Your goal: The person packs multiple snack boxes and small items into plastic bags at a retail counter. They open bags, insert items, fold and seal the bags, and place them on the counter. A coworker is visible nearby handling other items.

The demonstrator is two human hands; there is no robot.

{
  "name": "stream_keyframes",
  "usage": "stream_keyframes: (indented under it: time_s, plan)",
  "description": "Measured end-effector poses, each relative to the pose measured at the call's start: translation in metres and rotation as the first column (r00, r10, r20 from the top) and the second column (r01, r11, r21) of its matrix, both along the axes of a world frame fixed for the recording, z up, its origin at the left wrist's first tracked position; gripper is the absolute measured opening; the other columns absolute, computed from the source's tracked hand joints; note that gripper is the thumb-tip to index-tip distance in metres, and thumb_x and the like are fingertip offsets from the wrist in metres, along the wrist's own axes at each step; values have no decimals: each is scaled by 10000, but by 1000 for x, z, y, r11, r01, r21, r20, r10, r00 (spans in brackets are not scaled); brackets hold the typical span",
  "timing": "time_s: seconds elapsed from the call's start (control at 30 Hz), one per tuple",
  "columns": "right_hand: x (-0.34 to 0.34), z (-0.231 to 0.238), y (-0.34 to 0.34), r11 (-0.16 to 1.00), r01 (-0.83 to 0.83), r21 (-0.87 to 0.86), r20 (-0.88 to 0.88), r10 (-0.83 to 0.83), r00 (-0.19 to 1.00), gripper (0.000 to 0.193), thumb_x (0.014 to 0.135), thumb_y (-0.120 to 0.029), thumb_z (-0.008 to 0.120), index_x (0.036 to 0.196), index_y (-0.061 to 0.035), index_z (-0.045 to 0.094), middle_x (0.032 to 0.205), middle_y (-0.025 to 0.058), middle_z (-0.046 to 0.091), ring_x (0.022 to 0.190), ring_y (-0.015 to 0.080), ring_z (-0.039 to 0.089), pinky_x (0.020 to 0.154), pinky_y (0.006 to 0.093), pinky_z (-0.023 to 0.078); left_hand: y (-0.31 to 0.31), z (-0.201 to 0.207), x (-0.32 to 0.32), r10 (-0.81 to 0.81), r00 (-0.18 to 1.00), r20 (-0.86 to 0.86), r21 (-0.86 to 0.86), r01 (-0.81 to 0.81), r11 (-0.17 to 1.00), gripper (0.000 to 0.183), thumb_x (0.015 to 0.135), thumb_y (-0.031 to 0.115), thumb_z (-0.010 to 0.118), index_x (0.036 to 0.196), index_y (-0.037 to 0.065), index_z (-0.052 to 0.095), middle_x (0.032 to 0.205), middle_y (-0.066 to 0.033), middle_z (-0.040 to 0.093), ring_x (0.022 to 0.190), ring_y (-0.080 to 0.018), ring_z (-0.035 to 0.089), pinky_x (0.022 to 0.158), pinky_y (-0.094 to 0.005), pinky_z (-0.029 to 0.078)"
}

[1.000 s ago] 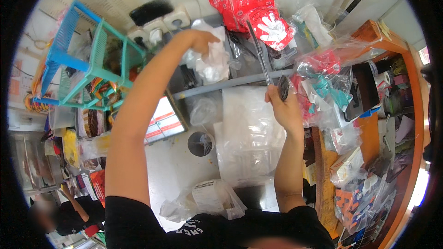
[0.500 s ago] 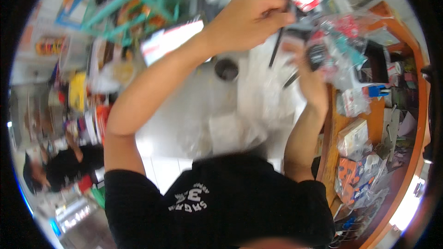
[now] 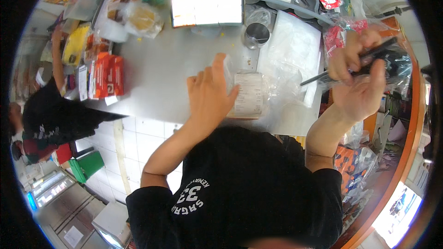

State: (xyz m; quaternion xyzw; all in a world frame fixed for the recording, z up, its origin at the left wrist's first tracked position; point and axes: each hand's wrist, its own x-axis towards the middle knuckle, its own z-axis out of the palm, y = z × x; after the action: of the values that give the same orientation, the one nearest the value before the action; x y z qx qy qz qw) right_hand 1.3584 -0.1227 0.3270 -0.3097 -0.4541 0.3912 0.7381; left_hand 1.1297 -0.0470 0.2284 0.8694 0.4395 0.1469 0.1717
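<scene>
My left hand is over the steel table, its index finger stretched out and thumb apart, beside a clear plastic bag. A printed paper slip lies at the bag, just right of my thumb. Off the table's right side, my right hand is turned palm up, with fingers curled round a thin black stick that points down to the left. Its exact kind I cannot make out. Touching or just behind this hand is a clear bag with black things in it.
A lit tablet, a dark cup and white plastic sheets are along the table's far side. Orange boxes stand at its left edge. A person in black is at far left. A wooden shelf frame rises on the right.
My left hand has come down from the far side, where it held a black stick, and is now near the slip. My right hand has moved right and holds a black stick. My view has shifted.
</scene>
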Motion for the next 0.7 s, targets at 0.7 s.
stream_keyframes:
  time_s: [0.7]
  plan:
    - [-39, -10, 1, 957, -263, -123, 93, 275, 957, 111, 973, -194, 524, 973, -102, 463, 731, 11, 404, 582, 115, 343, 547, 297, 279, -19, -56, -24, 125, 824, 553, -285, 46, 957, 263, 789, 191, 736, 996, 91, 609, 861, -85, 660, 833, -246, 638, 833, -401, 428]
